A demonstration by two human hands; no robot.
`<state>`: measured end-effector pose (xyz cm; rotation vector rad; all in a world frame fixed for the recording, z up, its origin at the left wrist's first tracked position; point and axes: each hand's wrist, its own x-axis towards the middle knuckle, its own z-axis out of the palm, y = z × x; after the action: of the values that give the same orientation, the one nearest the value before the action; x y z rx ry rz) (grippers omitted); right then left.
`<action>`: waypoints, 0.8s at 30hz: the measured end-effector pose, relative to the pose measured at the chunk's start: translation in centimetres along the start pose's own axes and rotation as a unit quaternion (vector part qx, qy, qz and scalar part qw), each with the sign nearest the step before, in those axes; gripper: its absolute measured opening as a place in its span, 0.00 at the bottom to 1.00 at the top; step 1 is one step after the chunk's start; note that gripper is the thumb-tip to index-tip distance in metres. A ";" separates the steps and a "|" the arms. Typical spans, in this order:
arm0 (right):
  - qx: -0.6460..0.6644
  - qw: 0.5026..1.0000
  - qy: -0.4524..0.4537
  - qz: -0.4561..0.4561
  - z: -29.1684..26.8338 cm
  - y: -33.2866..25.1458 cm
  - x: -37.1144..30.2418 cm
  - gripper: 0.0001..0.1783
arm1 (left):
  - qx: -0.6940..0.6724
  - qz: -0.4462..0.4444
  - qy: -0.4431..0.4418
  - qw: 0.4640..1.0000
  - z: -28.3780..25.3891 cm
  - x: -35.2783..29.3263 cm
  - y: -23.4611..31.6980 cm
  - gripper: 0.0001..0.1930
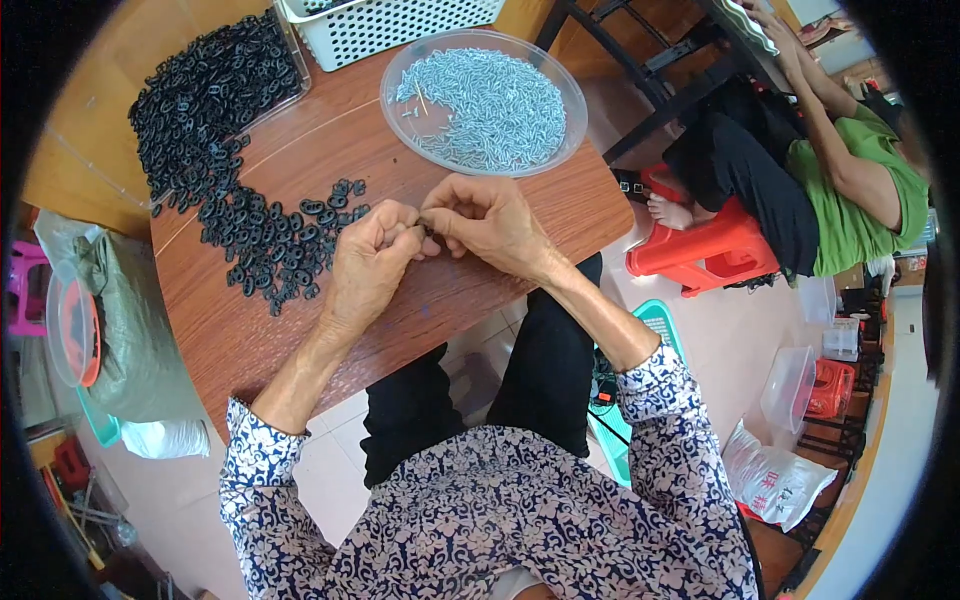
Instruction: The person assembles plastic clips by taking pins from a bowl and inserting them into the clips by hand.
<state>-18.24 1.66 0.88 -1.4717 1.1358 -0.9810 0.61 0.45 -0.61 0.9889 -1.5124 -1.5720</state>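
Note:
My left hand [372, 258] and my right hand [490, 226] meet over the table, thumbs and fingertips pinched close together. Between the fingertips shows a bit of a small dark piece [424, 229], mostly hidden by the fingers. Whether the right fingers also pinch a separate small part cannot be made out. Left of my hands, many small black oval plastic pieces with holes [262, 232] lie loose, trailing back to a large heap [215, 90]. Beyond my right hand stands a round clear tub [572, 122] holding a mass of small silvery-blue pins or screws [490, 105].
A white perforated basket [400, 32] stands at the table's far edge. The brown wooden table [300, 350] has a rounded right corner. A person in a green top [865, 190] sits at the right beside a red stool [705, 250]. A green sack [140, 330] stands left.

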 end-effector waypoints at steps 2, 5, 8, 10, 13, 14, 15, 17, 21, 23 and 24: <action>0.008 1.000 0.005 -0.001 0.3 0.0 -0.1 0.08 | 0.006 -0.003 0.005 1.000 -0.1 -0.1 0.2 0.04; 0.001 0.999 0.041 -0.011 1.0 -0.5 -0.4 0.08 | 0.003 0.008 0.003 1.000 0.1 -0.3 0.6 0.04; -0.015 0.997 0.070 -0.003 1.5 -0.4 -0.7 0.09 | -0.006 0.005 0.020 1.000 0.2 -0.2 0.5 0.04; -0.018 0.998 0.067 0.013 1.8 -0.6 -0.9 0.09 | -0.056 0.027 0.016 0.998 0.0 -0.1 0.3 0.04; 0.005 0.998 0.061 -0.010 2.0 -0.7 -1.1 0.08 | -0.060 0.033 0.003 0.998 -0.3 -0.3 0.3 0.05; 0.012 0.998 0.059 -0.018 1.8 0.0 -1.1 0.06 | -0.058 0.035 0.005 0.998 -0.5 -0.5 0.6 0.05; 0.020 0.998 0.057 -0.026 1.8 0.4 -1.1 0.05 | 0.015 0.051 0.002 0.999 -0.7 -0.8 1.2 0.05; 0.062 0.996 0.061 -0.034 1.9 0.6 -1.1 0.04 | 0.088 0.065 -0.003 0.994 -1.7 -0.9 2.1 0.05; 0.132 0.990 0.049 -0.018 1.0 0.2 -1.4 0.03 | 0.494 0.245 0.068 0.831 -7.4 0.0 4.6 0.12; 0.118 0.992 0.048 -0.023 1.1 0.3 -1.4 0.03 | 0.524 0.222 0.042 0.821 -9.3 0.4 4.3 0.13; 0.104 0.993 0.045 -0.028 1.2 0.3 -1.4 0.03 | 0.554 0.224 0.021 0.802 -10.0 0.4 4.2 0.14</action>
<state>-17.45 3.24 0.30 -1.3088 1.0276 -1.1782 9.40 -4.51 3.41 1.0776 -2.4449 -0.2044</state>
